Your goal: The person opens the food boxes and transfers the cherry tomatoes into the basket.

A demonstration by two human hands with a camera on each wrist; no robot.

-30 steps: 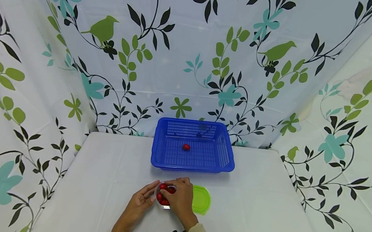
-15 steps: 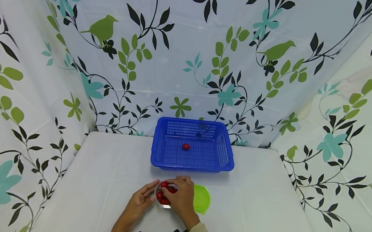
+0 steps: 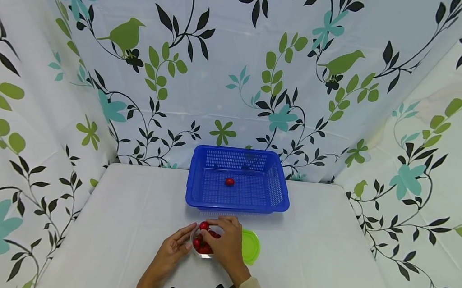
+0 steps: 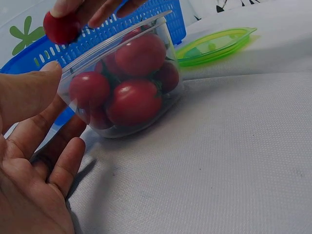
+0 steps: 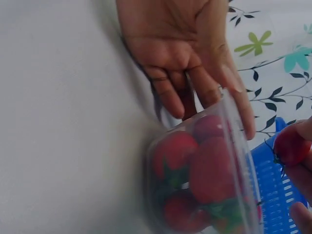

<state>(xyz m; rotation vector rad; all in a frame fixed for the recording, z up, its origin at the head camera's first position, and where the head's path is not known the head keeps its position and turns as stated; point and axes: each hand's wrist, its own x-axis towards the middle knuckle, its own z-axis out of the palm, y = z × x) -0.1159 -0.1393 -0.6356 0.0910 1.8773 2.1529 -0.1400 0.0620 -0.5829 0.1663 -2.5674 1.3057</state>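
My right hand (image 3: pixel 227 247) pinches a small red tomato (image 3: pixel 204 225) between thumb and fingertips, just above a clear plastic container (image 3: pixel 206 256). In the right wrist view the held tomato (image 5: pixel 291 146) shows its green stem end. Several more tomatoes (image 4: pixel 134 102) fill the container, seen through its wall in the left wrist view. My left hand (image 3: pixel 169 254) rests against the container's left side, its fingers loosely extended and its thumb (image 4: pixel 46 78) by the rim. Part of the container lies hidden under the right hand in the head view.
A blue plastic basket (image 3: pixel 236 207) stands at the back of the white table (image 3: pixel 308 249), with one tomato (image 3: pixel 230 181) inside. A bright green lid (image 3: pixel 250 247) lies right of the container. Patterned curtains (image 3: pixel 220 71) enclose the table's back and sides.
The right hand has lifted the tomato slightly up and away from the others in the container. The left hand stays at the container's side.
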